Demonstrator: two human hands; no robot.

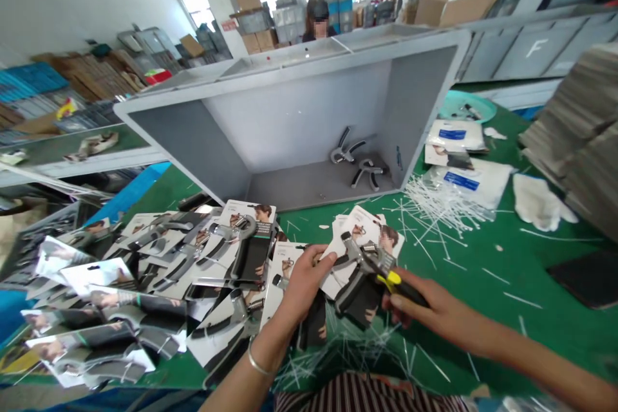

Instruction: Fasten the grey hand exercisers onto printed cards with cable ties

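Left hand (pixel 302 277) pinches the edge of a glossy printed card (pixel 360 232) with a grey hand gripper (pixel 355 261) strapped to it, just above the green felt-like desk (pixel 506 270). Right hand (pixel 420 309) is closed round yellow-handled cutters (pixel 392 280), tip at the gripper, so the card sits between both hands. To its left lies a loose heap of like cards (pixel 145 283); beyond, thin white plastic ties (pixel 429 206) are scattered before an open grey box (pixel 299 122).
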